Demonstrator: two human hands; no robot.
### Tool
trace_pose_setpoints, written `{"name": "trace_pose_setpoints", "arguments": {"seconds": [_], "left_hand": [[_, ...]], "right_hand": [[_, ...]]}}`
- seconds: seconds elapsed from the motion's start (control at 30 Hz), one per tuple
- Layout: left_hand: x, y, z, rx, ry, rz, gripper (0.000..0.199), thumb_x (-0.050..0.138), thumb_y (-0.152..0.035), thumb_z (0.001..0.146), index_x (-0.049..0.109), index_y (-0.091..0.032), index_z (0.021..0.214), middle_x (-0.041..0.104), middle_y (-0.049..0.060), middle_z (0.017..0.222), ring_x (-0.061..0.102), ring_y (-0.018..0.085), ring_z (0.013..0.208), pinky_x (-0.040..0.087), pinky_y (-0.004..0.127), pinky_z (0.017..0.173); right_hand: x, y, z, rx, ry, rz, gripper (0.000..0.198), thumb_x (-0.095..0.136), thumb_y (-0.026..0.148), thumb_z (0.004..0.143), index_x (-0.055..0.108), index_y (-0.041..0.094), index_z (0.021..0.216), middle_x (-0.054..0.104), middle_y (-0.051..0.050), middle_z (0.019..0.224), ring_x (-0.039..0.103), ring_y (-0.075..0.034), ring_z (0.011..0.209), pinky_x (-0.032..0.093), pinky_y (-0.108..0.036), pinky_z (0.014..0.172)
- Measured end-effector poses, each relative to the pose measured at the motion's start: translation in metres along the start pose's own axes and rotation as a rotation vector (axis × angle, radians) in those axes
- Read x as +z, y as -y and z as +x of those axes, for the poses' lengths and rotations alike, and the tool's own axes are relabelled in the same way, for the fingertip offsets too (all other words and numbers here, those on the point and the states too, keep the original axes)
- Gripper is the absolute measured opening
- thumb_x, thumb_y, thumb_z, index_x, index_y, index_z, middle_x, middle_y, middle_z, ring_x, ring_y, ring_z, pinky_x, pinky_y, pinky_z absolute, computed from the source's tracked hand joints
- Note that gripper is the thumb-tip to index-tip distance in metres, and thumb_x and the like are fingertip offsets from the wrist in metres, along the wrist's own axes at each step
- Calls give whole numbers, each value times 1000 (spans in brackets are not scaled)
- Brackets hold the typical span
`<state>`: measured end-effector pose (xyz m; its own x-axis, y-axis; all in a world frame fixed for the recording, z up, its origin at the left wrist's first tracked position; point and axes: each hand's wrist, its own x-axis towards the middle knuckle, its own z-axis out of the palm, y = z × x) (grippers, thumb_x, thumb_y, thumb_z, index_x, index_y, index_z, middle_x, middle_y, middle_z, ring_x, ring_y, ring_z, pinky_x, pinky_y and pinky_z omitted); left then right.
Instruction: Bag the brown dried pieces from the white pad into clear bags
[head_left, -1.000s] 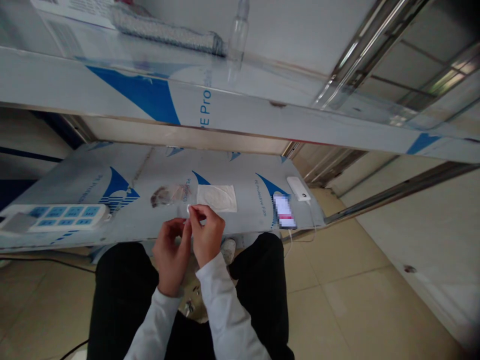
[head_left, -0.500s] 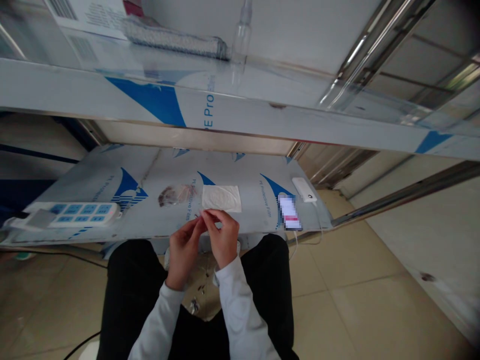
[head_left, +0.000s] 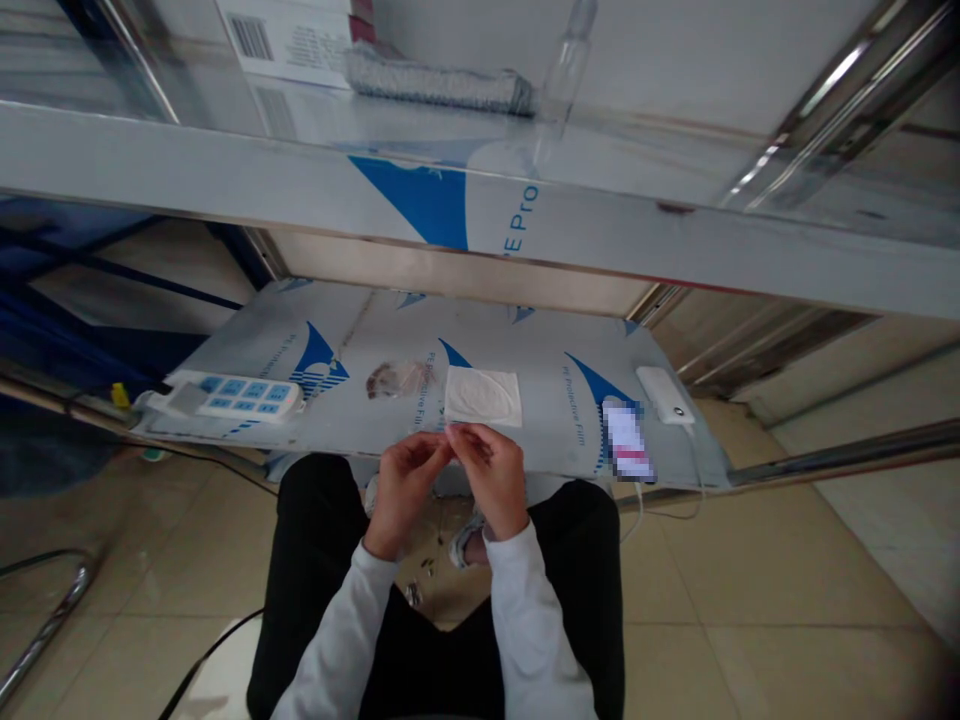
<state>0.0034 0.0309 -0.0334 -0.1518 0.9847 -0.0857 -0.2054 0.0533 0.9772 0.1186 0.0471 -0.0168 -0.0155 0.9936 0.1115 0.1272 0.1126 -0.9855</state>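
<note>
My left hand and my right hand meet fingertip to fingertip above my lap, by the front edge of the lower shelf. Both are closed in a pinch; whatever lies between the fingertips is too small to make out. Just beyond them a white square sheet lies flat on the shelf, a round outline showing on it. To its left is a small clear plastic bag with something brownish in it.
A white power strip sits at the shelf's left. On the right are a phone and a white power bank with cables. Overhead, the upper shelf holds a box, a grey fabric roll and a clear bottle.
The whole view has shifted, so the shelf and my hands appear farther right. My fingertips stay together in front of the white sheet.
</note>
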Motion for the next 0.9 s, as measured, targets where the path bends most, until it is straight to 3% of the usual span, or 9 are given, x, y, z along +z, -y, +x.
{"name": "trace_pose_setpoints", "arguments": {"seconds": [0.17,0.27,0.37,0.53,0.63,0.73,0.83,0.9], "left_hand": [[-10,-1,3,73,124,201,19,68,-32,76,70,-14,81,74,6,79,68,17,74,52,27,74],[-11,0,4,72,166,232,23,63,-36,80,69,-14,82,74,7,80,68,17,73,52,27,73],[-5,-2,1,80,84,371,25,59,-38,82,66,-14,83,73,7,77,68,18,69,50,27,66],[9,-11,-9,143,-134,941,18,51,-29,85,63,-17,81,72,7,75,68,21,68,45,28,61],[9,-11,-10,148,-210,1118,18,46,-25,87,62,-16,85,71,8,77,68,24,71,43,30,61],[6,-11,-8,156,-209,1153,20,44,-25,88,61,-16,85,71,9,79,68,24,70,43,31,62],[2,-14,-6,136,-123,1030,17,47,-27,86,61,-17,84,71,7,77,67,21,68,45,30,64],[-1,-18,-4,108,-55,890,18,50,-31,85,62,-17,84,71,5,77,68,19,69,47,28,66]], "right_hand": [[-9,-12,2,184,133,228,31,70,44,76,74,17,88,75,-6,83,70,-21,77,57,-31,71],[-11,-16,3,222,177,279,34,67,47,78,74,17,91,75,-5,86,70,-21,78,57,-32,71],[-7,-17,2,112,121,85,31,60,44,83,75,18,90,75,-5,83,70,-21,75,56,-31,67],[1,-14,-1,-87,-48,-428,19,58,26,83,73,24,73,74,-4,71,69,-21,66,50,-27,61],[-1,-15,-1,-96,-91,-565,19,58,17,79,70,25,67,73,-3,65,69,-20,63,48,-25,58],[-5,-16,0,-51,-88,-638,17,58,14,76,69,23,67,72,-4,65,68,-20,63,49,-27,62],[-11,-16,1,-120,-16,-496,27,58,14,76,69,20,100,73,-8,99,68,-23,89,52,-34,79],[-17,-14,2,-219,131,-307,44,57,17,80,58,21,124,60,-9,129,57,-22,117,46,-37,97]]}}
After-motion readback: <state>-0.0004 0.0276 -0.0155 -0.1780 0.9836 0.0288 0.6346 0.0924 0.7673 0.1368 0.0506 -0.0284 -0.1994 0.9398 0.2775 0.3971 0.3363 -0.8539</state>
